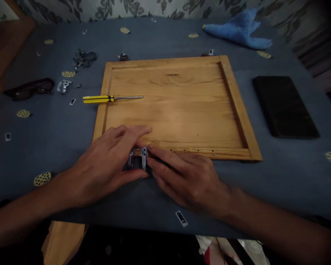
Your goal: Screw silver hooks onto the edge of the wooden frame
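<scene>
A framed wooden panel (171,106) lies flat on the cloth-covered table. At the left part of its near edge sits a small silver metal bracket (143,154) with two arms pointing toward me. My left hand (107,162) curls around the bracket's left side, thumb below and index finger reaching over the panel. From the right, my right hand (187,176) presses its fingertips against the same bracket. A yellow-handled screwdriver (99,99) rests across the panel's left rail. Small dark holes run along the near rail to the right of my fingers.
On the left lie another metal bracket (64,86), a screw (78,85), a heap of metal parts (84,59) and sunglasses (30,89). A blue cloth (237,31) lies at the back right, and a black tablet-like slab (285,106) is right of the panel.
</scene>
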A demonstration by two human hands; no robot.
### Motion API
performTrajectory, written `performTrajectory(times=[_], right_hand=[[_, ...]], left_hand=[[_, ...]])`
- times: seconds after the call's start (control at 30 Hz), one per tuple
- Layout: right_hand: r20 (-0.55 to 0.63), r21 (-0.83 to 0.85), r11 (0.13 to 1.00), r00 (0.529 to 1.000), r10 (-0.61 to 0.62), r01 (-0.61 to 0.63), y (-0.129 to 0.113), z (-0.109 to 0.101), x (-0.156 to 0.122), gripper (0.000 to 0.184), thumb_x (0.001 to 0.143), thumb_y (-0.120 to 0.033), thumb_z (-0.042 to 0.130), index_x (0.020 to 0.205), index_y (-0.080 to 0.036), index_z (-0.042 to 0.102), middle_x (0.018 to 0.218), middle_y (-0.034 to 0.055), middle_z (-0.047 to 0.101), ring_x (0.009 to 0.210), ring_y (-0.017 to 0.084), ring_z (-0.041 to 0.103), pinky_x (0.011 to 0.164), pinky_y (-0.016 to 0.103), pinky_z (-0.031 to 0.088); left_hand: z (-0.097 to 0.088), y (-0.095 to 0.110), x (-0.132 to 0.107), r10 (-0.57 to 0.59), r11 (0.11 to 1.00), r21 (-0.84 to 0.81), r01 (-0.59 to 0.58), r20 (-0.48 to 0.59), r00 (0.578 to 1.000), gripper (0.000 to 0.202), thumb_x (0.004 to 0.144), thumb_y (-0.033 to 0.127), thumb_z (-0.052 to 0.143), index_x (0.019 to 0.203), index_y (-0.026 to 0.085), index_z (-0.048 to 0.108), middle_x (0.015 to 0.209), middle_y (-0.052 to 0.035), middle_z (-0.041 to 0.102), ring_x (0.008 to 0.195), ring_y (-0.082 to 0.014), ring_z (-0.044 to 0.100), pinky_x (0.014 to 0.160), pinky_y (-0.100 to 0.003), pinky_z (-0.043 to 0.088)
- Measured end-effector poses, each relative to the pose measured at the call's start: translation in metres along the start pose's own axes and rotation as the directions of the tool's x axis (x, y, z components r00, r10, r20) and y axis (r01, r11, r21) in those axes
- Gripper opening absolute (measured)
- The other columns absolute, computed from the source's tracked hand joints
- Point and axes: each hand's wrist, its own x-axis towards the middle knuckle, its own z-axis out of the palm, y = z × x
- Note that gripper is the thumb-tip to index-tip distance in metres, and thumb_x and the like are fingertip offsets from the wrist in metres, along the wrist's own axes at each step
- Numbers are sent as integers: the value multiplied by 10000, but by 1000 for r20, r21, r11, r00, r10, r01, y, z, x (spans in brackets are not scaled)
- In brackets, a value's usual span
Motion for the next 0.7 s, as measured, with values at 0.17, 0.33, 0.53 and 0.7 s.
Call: performTrajectory(times=[0.17,0.33,0.53,0.7], right_hand=[[-5,-16,1000,1000,-11,11,-1,1,1,236,987,-153,485,1103,-104,684,1204,140,714,855,183,717,679,313,589],[4,-38,999,1000,-2,2,-1,2,0,260,1000,-174,455,1095,-149,695,1192,114,715,845,165,706,674,293,587],[53,-24,1000,998,20,-19,-2,0,0,284,996,-172,428,1105,-141,688,1252,149,679,852,184,696,690,316,590],[34,-52,999,999,1,0,-3,0,2,293,998,-160,413,1080,-141,693,1219,130,705,808,183,697,663,320,588]], left_hand=[[-2,3,1,-21,999,41,20,15,1000,655,859,379,693,1408,273,351,1291,-61,615,1196,-237,581,976,-429,542],[-3,3,1,8,999,34,-8,3,1000,678,847,425,696,1410,258,358,1307,-78,612,1210,-254,581,989,-438,545],[-2,2,2,15,999,46,-14,-8,1000,646,852,426,685,1394,258,375,1275,-76,631,1189,-261,604,976,-443,555],[-1,1,2,33,998,54,-33,-7,999,655,843,416,705,1387,245,381,1274,-82,632,1192,-259,605,978,-441,550]])
